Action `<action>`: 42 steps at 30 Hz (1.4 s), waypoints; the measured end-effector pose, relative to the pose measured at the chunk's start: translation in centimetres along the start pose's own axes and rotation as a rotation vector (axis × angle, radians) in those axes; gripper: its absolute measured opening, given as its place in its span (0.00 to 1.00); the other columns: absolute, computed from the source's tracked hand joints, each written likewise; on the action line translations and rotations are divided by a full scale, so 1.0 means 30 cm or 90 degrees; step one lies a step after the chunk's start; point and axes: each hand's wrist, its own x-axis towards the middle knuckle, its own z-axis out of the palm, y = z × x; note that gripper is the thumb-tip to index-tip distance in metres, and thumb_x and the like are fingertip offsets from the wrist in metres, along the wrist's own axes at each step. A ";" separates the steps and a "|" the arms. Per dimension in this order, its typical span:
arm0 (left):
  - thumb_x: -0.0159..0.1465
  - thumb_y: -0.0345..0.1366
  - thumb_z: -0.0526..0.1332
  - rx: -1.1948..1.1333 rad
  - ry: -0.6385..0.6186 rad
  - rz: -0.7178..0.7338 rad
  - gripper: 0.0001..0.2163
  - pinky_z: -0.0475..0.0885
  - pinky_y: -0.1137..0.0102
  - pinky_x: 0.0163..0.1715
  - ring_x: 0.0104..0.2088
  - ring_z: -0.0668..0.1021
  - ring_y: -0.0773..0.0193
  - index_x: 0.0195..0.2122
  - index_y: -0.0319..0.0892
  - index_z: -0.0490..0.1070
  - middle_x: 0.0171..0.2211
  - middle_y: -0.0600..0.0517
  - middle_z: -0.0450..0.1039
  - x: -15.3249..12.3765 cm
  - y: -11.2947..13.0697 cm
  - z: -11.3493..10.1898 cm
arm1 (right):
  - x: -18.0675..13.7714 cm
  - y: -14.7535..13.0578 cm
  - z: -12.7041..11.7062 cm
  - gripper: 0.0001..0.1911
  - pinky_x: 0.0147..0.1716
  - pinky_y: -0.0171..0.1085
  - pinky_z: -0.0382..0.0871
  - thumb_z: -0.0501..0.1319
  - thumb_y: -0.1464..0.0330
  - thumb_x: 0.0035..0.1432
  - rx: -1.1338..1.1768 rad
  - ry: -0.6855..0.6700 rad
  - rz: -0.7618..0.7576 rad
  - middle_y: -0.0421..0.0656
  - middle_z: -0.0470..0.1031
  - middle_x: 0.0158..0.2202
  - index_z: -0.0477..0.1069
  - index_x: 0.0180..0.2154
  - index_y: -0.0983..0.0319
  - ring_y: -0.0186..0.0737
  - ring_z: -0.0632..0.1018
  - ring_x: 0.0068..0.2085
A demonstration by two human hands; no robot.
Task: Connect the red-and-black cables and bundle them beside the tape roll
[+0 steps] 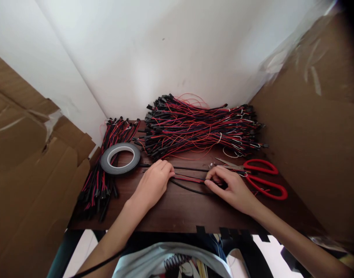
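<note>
Between my two hands a red and black wire cable point(190, 178) is stretched over the brown table point(177, 216). My left hand point(158, 175) is closed on its left part, palm down, with the fingertips hidden. On the other end, my right hand point(226, 185) pinches it between thumb and forefinger. A black cord point(191, 190) curves just below the wires, and another black cord point(191, 168) runs straight above them. Scissors with red handles point(261, 166) lie partly opened just beyond my right hand. Left of my left hand, a roll of grey tape point(120, 159) rests on wires.
A large heap of red and black wires with black connectors point(200, 127) lies along the white wall point(165, 58). A smaller wire bundle point(104, 189) is at the left. Cardboard panels point(34, 173) close in both sides. Black tape strips point(200, 230) hang on the front edge.
</note>
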 end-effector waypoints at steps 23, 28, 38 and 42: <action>0.70 0.34 0.54 -0.101 0.028 0.040 0.10 0.69 0.69 0.37 0.35 0.73 0.63 0.38 0.40 0.74 0.32 0.50 0.70 -0.012 -0.026 0.036 | 0.008 -0.002 0.003 0.14 0.30 0.36 0.61 0.56 0.68 0.65 -0.020 0.044 -0.035 0.40 0.68 0.25 0.63 0.26 0.61 0.36 0.69 0.29; 0.70 0.35 0.55 -0.076 0.031 0.038 0.11 0.67 0.69 0.34 0.33 0.71 0.63 0.35 0.40 0.76 0.29 0.51 0.69 -0.009 -0.021 0.042 | 0.008 -0.012 0.004 0.12 0.34 0.39 0.62 0.56 0.68 0.65 -0.058 0.018 -0.041 0.42 0.70 0.27 0.67 0.28 0.61 0.38 0.69 0.32; 0.69 0.34 0.57 -0.100 0.051 0.028 0.10 0.63 0.71 0.31 0.30 0.69 0.65 0.33 0.40 0.77 0.26 0.53 0.66 -0.007 -0.021 0.052 | 0.138 -0.161 0.078 0.05 0.39 0.41 0.64 0.59 0.69 0.63 -0.133 -0.048 -0.041 0.45 0.74 0.36 0.70 0.34 0.62 0.43 0.73 0.40; 0.68 0.33 0.57 -0.114 0.054 0.025 0.10 0.62 0.71 0.31 0.29 0.69 0.66 0.33 0.39 0.77 0.26 0.54 0.66 -0.008 -0.023 0.050 | 0.153 -0.169 0.111 0.07 0.36 0.39 0.65 0.57 0.72 0.64 -0.158 -0.049 -0.013 0.44 0.73 0.33 0.66 0.32 0.62 0.42 0.73 0.37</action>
